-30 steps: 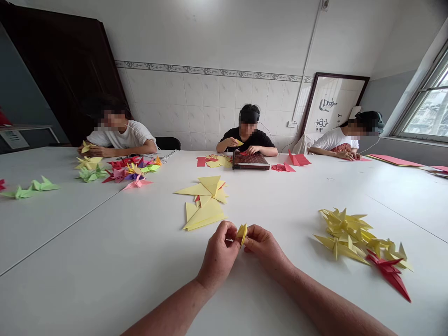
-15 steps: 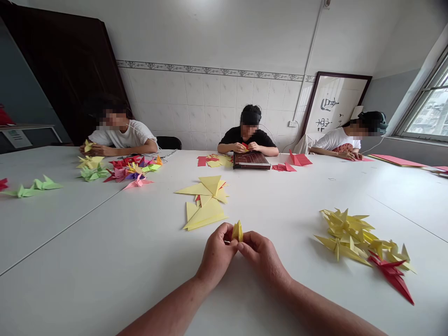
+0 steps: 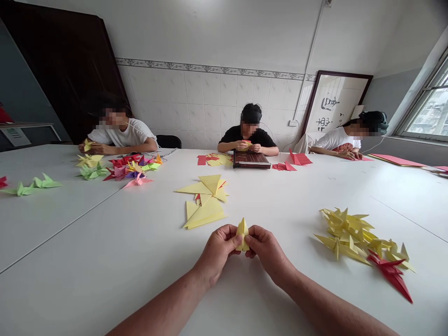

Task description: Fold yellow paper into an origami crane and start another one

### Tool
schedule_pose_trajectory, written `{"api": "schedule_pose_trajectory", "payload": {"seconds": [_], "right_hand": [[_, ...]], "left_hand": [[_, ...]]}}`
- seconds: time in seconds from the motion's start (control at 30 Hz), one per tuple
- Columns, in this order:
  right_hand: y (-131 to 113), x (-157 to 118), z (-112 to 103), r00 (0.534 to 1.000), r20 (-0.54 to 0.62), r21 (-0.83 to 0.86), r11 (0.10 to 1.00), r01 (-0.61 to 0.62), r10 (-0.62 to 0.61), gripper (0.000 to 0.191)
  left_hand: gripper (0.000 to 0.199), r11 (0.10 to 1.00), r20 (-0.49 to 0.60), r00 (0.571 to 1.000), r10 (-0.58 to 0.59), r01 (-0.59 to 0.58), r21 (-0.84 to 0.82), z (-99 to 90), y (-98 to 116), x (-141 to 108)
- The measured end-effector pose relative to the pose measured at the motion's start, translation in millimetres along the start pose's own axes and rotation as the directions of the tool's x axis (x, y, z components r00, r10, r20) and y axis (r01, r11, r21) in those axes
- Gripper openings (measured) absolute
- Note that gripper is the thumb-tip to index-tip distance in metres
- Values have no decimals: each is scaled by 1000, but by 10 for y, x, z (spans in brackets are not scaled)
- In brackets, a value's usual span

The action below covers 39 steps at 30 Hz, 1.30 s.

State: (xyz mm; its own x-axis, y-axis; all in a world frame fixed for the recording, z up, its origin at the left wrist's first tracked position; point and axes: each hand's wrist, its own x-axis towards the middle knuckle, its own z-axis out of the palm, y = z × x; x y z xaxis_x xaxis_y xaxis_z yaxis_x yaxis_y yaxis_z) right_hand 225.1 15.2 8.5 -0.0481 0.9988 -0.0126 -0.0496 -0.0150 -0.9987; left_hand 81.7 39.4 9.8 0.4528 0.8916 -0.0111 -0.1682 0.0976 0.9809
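Between my two hands, just above the white table (image 3: pixel 133 275), is a small folded yellow paper piece (image 3: pixel 243 232) with its point upward. My left hand (image 3: pixel 220 247) pinches its left side, thumb on the near face. On the right side my right hand (image 3: pixel 266 247) pinches it the same way. Just beyond my hands lies a pile of flat yellow folded papers (image 3: pixel 206 212) with bits of red showing. Off to the right sits a heap of yellow paper cranes (image 3: pixel 346 231), with a red paper crane (image 3: pixel 394 275) at its near edge.
Colourful paper cranes (image 3: pixel 129 168) and green cranes (image 3: pixel 45 182) lie at the left. Across the table three people handle paper. A dark box (image 3: pixel 251 159) stands before the middle person, with red folded paper (image 3: pixel 300 158) beside it. Red sheets (image 3: pixel 397 160) lie far right.
The yellow paper piece has turned so its broader face shows toward me. My thumbs now press on its near face, and both hands have shifted slightly. The middle person's hands moved a little.
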Motion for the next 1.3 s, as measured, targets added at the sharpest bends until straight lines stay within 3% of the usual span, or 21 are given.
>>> {"api": "schedule_pose_trajectory", "payload": {"seconds": [0.1, 0.27, 0.4, 0.63, 0.9, 1.1, 1.2, 1.3], "right_hand": [[-16, -14, 8, 1000, -6, -19, 1000, -7, 7, 15], [52, 21, 18, 1000, -4, -137, 990, 16, -17, 19], [67, 34, 8, 1000, 1, -124, 992, 15, -15, 19], [42, -7, 15, 995, 93, -188, 982, -13, 31, 13], [7, -35, 13, 988, 155, -93, 996, -3, 17, 13], [-33, -46, 11, 985, 174, -63, 998, -3, 14, 17], [-30, -5, -2, 997, 81, -32, 999, -3, 5, 22], [-13, 38, -25, 1000, 1, 29, 999, 13, -13, 26]], "left_hand": [[20, 1000, -13, 1000, -11, 11, -23, 2, -3, -5], [21, 1000, -132, 991, -25, 23, -21, 42, -32, -18], [23, 999, -159, 987, 1, 5, 37, 71, -26, -34], [34, 991, -213, 976, 47, -18, 135, 45, 4, -22], [36, 996, -118, 993, -25, 15, -84, 40, -4, -36], [35, 992, -193, 978, 83, -63, 106, 37, 21, -39], [31, 977, -120, 988, 99, -74, 197, 31, 23, -38], [44, 978, -25, 999, 28, -22, 206, 42, 15, -35]]}}
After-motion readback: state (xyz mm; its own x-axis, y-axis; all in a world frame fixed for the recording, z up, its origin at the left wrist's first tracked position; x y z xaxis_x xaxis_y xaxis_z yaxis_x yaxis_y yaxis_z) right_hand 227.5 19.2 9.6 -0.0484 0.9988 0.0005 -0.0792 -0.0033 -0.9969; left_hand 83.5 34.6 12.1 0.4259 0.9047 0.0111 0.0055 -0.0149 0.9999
